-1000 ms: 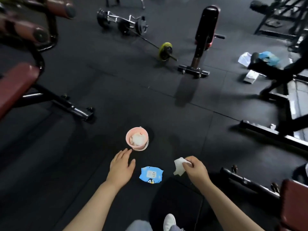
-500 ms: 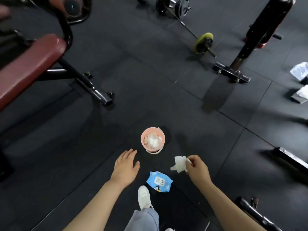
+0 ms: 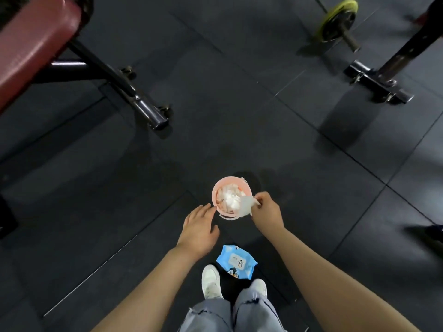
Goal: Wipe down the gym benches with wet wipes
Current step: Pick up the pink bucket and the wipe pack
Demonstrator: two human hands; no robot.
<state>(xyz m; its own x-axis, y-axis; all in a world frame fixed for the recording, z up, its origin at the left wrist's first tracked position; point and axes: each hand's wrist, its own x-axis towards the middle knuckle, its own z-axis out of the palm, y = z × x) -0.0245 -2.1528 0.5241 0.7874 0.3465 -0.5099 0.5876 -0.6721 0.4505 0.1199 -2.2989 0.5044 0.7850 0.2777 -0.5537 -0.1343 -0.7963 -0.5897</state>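
My right grip (image 3: 265,209) pinches used wipe (image 3: 247,205) over bin (image 3: 232,198); left grip (image 3: 200,230) wide, empty beside bin. Bin nearly full: several wipes spent. Bench (image 3: 31,44) far left of bin; can't tell if wiped.

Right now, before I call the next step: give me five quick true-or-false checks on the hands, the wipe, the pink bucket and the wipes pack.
1. The right hand pinches a white wipe at the pink bucket. True.
2. The left hand holds the blue wipes pack. False: it is open and empty; the pack lies on the floor by the shoes.
3. The bucket is empty. False: white wipes fill it.
4. The red bench is at upper left. True.
5. The wipe touches the bench. False: it is at the bucket.
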